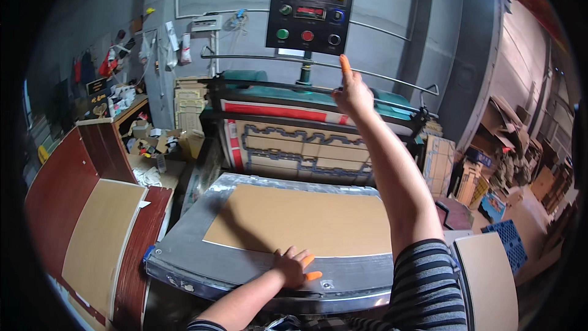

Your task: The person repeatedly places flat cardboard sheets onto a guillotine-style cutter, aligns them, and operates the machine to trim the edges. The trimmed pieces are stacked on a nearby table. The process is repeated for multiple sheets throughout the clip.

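My left hand [290, 268] lies flat at the front edge of a tan cardboard sheet [306, 214], fingers spread, with orange covers on two digits. The sheet rests on the grey metal bed [177, 257] of a die-cutting press. My right hand [355, 94] is raised, its index finger, in an orange cover, stretched up and the other fingers curled. That fingertip is just below the black control panel [295, 9], near its lower right button; I cannot tell whether it touches. Behind the sheet stands a cutting die [306, 147] with dark blade lines on a wooden board.
A metal bar [269, 58] crosses above the press. To the left, a cardboard sheet [101, 239] lies on a reddish-brown surface. On the right are another stack of sheets [487, 282], a blue pallet [507, 244] and piled cardboard scraps [514, 129].
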Demonstrator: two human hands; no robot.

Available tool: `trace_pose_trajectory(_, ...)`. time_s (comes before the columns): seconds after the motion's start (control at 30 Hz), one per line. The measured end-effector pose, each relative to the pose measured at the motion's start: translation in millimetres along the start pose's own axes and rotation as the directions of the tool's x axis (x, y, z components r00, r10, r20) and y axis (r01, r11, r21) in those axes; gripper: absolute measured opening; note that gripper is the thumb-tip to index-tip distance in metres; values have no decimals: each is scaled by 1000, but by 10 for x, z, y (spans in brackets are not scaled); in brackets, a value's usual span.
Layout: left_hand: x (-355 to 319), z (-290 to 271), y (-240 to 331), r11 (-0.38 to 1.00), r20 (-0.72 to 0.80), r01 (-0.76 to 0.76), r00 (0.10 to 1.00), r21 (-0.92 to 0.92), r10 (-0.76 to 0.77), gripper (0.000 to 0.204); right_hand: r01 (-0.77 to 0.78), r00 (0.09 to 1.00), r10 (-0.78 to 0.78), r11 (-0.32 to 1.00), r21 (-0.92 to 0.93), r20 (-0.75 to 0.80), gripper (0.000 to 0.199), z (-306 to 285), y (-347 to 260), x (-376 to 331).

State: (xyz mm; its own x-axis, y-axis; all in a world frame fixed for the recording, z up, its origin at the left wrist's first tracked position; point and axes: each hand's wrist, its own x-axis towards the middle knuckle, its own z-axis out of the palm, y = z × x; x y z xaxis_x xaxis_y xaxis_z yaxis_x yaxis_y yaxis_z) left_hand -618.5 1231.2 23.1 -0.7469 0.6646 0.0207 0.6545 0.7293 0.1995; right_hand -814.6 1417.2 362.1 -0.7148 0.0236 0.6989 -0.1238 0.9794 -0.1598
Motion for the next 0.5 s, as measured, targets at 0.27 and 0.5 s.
trace_pose_trajectory(0.27, -24, -25, 121, 994, 37, 44, 999, -101, -40, 74, -110, 981, 144, 963, -245, 129, 68, 50, -20, 861)
trace_pose_trajectory(0.5, -64, -136, 82, 988, 167, 123, 980, -94, -106, 80, 244, 963, -247, 969, -39, -105, 77, -259, -250, 494)
